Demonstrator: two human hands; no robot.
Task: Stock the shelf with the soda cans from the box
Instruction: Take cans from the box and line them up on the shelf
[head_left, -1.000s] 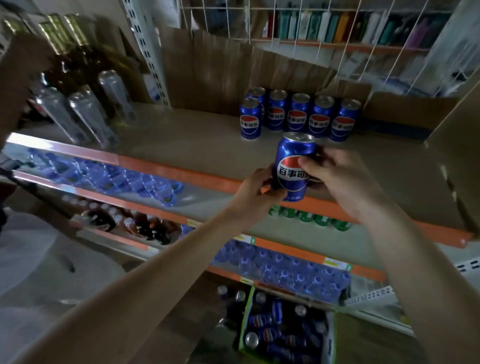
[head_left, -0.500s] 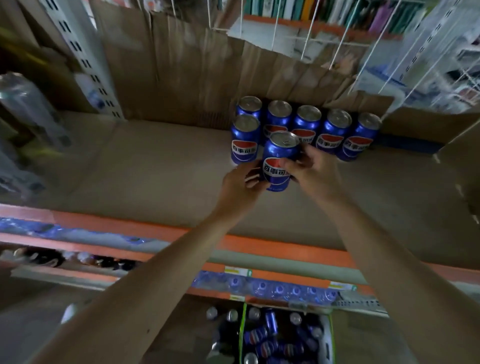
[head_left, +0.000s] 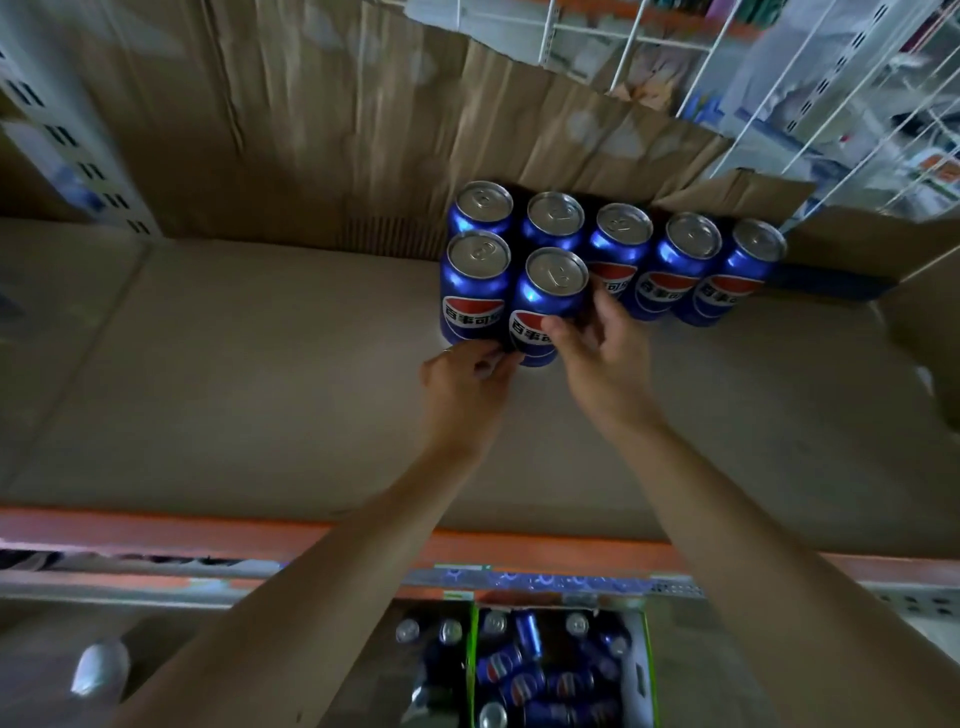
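Observation:
A blue soda can (head_left: 550, 291) stands upright on the cardboard-lined shelf (head_left: 260, 389), second in a front row beside another can (head_left: 474, 291). My right hand (head_left: 602, 358) grips it, thumb on the label and fingers round its right side. My left hand (head_left: 462, 384) sits at the can's lower left with curled fingers, its fingertips against the base. Behind stands a back row of several matching cans (head_left: 675, 260). On the floor below is the open box (head_left: 641, 670) with several loose cans (head_left: 514, 675) inside.
Torn cardboard (head_left: 311, 130) backs the shelf, with a white wire grid (head_left: 779, 104) behind at the right. An orange shelf edge (head_left: 156, 530) runs across the front. Two can tops (head_left: 428, 631) show left of the box. A cardboard flap (head_left: 924, 322) rises at the right.
Both hands carried the can from over the shelf's front edge to the back and set it down beside the front-row can. The view tipped downward.

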